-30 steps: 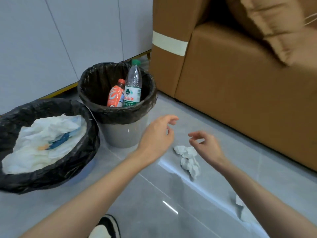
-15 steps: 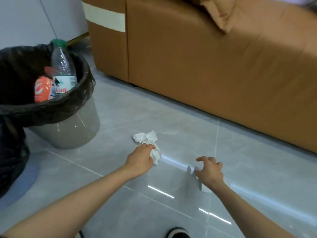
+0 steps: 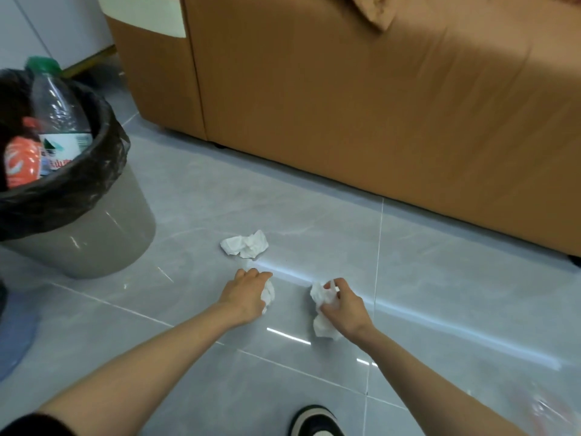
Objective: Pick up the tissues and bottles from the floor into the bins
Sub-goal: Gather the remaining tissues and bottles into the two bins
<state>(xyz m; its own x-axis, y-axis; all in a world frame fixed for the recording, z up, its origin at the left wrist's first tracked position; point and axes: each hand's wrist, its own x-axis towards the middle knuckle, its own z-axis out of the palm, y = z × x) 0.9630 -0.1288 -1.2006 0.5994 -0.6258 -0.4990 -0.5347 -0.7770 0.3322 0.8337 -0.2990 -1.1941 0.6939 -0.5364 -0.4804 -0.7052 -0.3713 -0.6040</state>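
My left hand (image 3: 246, 294) is closed around a crumpled white tissue (image 3: 269, 294) just above the grey tiled floor. My right hand (image 3: 345, 305) grips a second white tissue (image 3: 321, 313), whose ends stick out above and below my fingers. A third crumpled tissue (image 3: 245, 244) lies loose on the floor a little beyond my left hand. At the left stands a grey bin (image 3: 94, 221) lined with a black bag. Inside it are a clear water bottle (image 3: 56, 111) with a green cap and an orange bottle (image 3: 22, 160).
A brown sofa (image 3: 377, 121) fills the back and right, close behind the loose tissue. My black-and-white shoe (image 3: 316, 421) shows at the bottom edge. The black edge of another bin (image 3: 2, 297) shows at the far left.
The view has swung right and down, away from the bins. Both hands dropped to the floor and closed on tissues; the right hand now lifts its tissue.
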